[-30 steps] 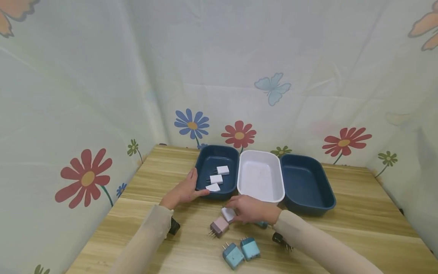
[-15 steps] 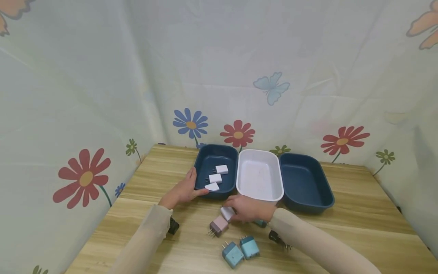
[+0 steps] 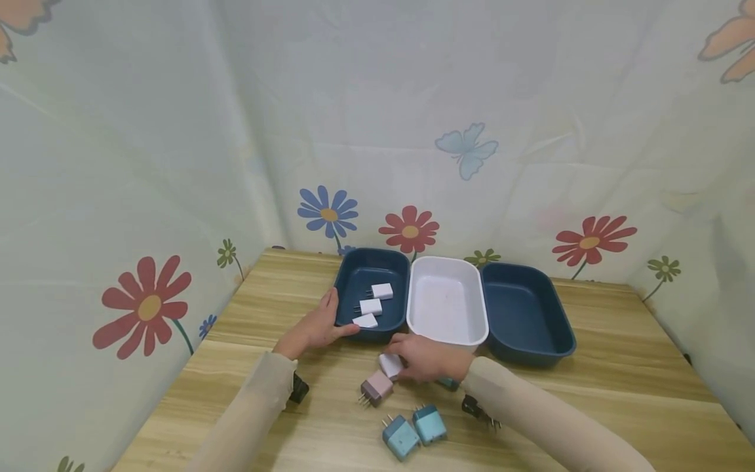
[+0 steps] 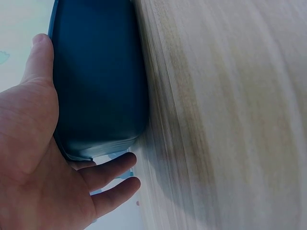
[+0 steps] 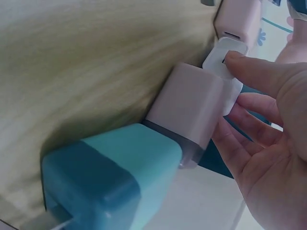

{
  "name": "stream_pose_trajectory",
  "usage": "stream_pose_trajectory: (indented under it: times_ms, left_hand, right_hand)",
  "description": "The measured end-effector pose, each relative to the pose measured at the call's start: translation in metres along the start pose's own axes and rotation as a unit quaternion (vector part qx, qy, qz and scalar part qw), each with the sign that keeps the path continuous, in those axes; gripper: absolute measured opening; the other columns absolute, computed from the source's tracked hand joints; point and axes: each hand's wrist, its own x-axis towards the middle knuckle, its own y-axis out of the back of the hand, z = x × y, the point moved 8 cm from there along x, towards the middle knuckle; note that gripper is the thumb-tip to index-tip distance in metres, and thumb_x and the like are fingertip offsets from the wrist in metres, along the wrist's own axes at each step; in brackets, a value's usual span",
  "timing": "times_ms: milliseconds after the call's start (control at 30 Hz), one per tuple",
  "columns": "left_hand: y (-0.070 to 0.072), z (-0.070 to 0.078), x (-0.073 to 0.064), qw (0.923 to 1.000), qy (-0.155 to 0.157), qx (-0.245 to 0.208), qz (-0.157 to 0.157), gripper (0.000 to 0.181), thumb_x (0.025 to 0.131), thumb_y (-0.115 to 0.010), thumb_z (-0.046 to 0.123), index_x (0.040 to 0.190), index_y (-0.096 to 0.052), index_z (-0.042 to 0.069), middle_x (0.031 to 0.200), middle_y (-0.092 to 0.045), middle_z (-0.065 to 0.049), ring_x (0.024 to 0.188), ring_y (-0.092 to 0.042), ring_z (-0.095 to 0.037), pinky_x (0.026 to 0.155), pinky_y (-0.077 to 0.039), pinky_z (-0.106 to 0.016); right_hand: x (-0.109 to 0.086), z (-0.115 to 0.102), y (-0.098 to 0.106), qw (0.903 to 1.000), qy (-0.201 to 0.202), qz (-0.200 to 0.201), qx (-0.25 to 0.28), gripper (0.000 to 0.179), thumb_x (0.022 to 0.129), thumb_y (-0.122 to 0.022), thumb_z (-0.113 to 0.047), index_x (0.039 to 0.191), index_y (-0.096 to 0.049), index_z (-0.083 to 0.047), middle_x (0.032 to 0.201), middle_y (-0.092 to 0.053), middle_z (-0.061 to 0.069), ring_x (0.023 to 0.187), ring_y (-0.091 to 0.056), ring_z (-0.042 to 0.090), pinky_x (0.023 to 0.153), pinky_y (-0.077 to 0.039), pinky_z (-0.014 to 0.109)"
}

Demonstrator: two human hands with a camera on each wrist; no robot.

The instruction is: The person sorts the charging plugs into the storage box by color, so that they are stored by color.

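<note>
My right hand (image 3: 427, 357) pinches a white charger plug (image 3: 390, 366) between thumb and fingers, low over the table. In the right wrist view, the white charger (image 5: 226, 50) lies between two pink charger plugs (image 5: 187, 98). At the left, my left hand (image 3: 318, 326) rests against the front left corner of a dark blue bin (image 3: 358, 274), thumb along its rim. The left wrist view shows the other fingers (image 4: 112, 172) fairly straight beside the bin's wall. Several white chargers (image 3: 370, 307) lie inside this bin.
A white bin (image 3: 446, 305) and another dark blue bin (image 3: 525, 314) stand to the right in the same row. Two teal chargers (image 3: 401, 437) and a pink one (image 3: 376, 388) lie in front. Another teal charger (image 3: 448, 383) and dark plugs (image 3: 472, 406) are partly hidden by the right arm.
The view has shifted slightly. Both hands stay almost in place; the right fingers remain on the white charger, and the left hand remains at the bin corner.
</note>
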Motion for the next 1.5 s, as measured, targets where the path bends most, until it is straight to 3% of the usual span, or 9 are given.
stream_pose_trajectory:
  times_ms: [900, 1133, 1500]
  left_hand:
    - [0.000, 0.000, 0.002, 1.0000, -0.001, 0.001, 0.005, 0.120, 0.078, -0.056, 0.071, 0.148, 0.003, -0.006, 0.154, -0.001, -0.026, 0.137, -0.021, -0.040, 0.108, -0.025, -0.047]
    - [0.000, 0.001, 0.002, 1.0000, -0.003, -0.003, 0.007, 0.117, 0.080, -0.059, 0.067, 0.147, 0.001, -0.007, 0.153, -0.001, -0.027, 0.137, -0.019, -0.041, 0.109, -0.024, -0.048]
    - [-0.002, -0.002, 0.001, 0.9999, -0.003, -0.008, 0.008, 0.116, 0.079, -0.058, 0.068, 0.149, 0.001, -0.004, 0.155, 0.000, -0.024, 0.138, -0.020, -0.040, 0.108, -0.025, -0.048]
  right_hand:
    - [-0.030, -0.012, 0.069, 0.9963, 0.020, 0.080, 0.024, 0.046, 0.082, -0.075, -0.018, 0.125, -0.061, -0.009, 0.116, -0.057, 0.002, 0.096, -0.057, 0.015, 0.083, -0.049, 0.025]
    - [-0.026, 0.001, 0.077, 0.9955, 0.005, 0.084, 0.044, 0.048, 0.082, -0.074, -0.021, 0.127, -0.059, -0.011, 0.119, -0.056, 0.001, 0.102, -0.056, 0.019, 0.089, -0.048, 0.031]
    - [-0.009, 0.022, 0.085, 0.9928, 0.010, 0.106, 0.055, 0.050, 0.078, -0.079, -0.017, 0.124, -0.061, -0.006, 0.112, -0.057, 0.006, 0.099, -0.057, 0.020, 0.080, -0.051, 0.026]
